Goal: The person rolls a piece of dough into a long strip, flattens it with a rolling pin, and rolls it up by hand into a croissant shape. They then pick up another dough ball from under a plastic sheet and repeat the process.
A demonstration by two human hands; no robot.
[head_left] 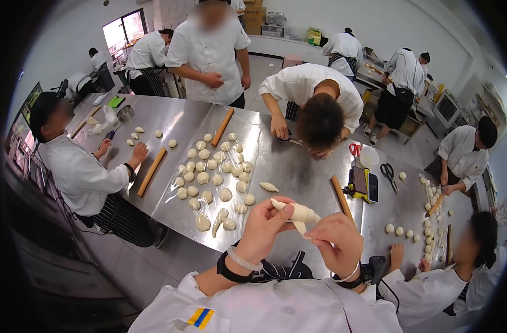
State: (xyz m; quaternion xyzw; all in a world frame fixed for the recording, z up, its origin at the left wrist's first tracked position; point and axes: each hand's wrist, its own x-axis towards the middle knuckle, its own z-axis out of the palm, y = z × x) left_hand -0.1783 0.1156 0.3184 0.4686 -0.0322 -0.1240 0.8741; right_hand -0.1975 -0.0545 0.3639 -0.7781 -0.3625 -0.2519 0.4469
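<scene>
A pale piece of dough [300,214], rolled up in layers with a loose flap hanging below, is held up over the near edge of the steel table [289,166]. My left hand [264,225] grips its left end between thumb and fingers. At the other side my right hand [338,238] pinches the dough near its right end and flap. Beyond them a small shaped dough piece [269,187] lies on the metal. To the left, several dough balls [217,180] rest under clear plastic film, with a twisted dough piece [219,222] near the front.
Rolling pins lie beyond my right hand [342,197] and behind the dough balls [223,127]. Black scissors [389,176], red-handled scissors [354,150] and a phone [372,187] are at the right. A person [320,108] bends over the table opposite; others stand around.
</scene>
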